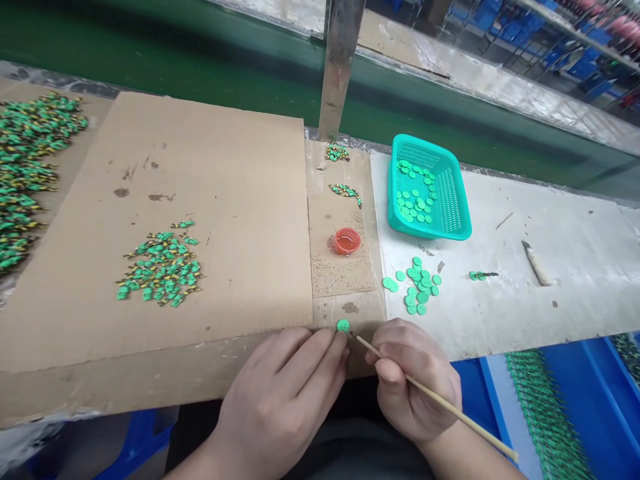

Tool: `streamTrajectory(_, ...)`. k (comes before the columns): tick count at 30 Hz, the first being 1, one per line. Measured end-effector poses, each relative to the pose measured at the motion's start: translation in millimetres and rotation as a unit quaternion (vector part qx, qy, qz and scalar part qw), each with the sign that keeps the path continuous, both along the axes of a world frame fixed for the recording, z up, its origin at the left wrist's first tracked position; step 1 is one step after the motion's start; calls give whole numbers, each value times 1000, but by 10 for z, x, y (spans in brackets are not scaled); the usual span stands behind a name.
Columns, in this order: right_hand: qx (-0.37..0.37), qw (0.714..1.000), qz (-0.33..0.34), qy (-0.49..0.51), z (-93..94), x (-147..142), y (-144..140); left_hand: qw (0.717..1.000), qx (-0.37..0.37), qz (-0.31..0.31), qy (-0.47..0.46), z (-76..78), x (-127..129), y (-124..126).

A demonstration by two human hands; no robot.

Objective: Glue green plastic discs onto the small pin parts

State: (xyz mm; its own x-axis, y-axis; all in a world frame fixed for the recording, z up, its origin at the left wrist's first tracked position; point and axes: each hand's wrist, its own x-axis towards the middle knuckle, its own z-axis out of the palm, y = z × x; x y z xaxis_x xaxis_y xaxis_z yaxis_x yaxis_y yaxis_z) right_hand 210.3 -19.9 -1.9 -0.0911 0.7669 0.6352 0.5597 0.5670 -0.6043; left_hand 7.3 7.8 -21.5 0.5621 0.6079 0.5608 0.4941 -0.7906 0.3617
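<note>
Near the front edge of the workbench, my left hand (287, 393) has its fingers closed at a small round green disc (343, 325), which looks like a button with tiny holes. My right hand (415, 373) grips a thin wooden stick (463, 417) with a dark, pointed tip, held like a pen. That tip is close beside the disc; whether it touches cannot be made out. Ahead of my hands stands a small red cup (347, 241) with liquid in it. Several loose green discs (423, 287) lie to the right of the cup.
A teal basket (455, 223) holds more discs. Small green, yellow and dark pieces form a pile (163, 270) on cardboard (240, 193) and a larger heap (35, 167) far left. A knife-like tool (536, 263) lies right. A metal post (340, 73) rises behind the bench.
</note>
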Motion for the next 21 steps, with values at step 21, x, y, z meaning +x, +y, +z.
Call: streamTrajectory(21, -16, 1000, 9, -3, -5, -15, 22, 1000, -3, 10, -3, -6, 4, -5)
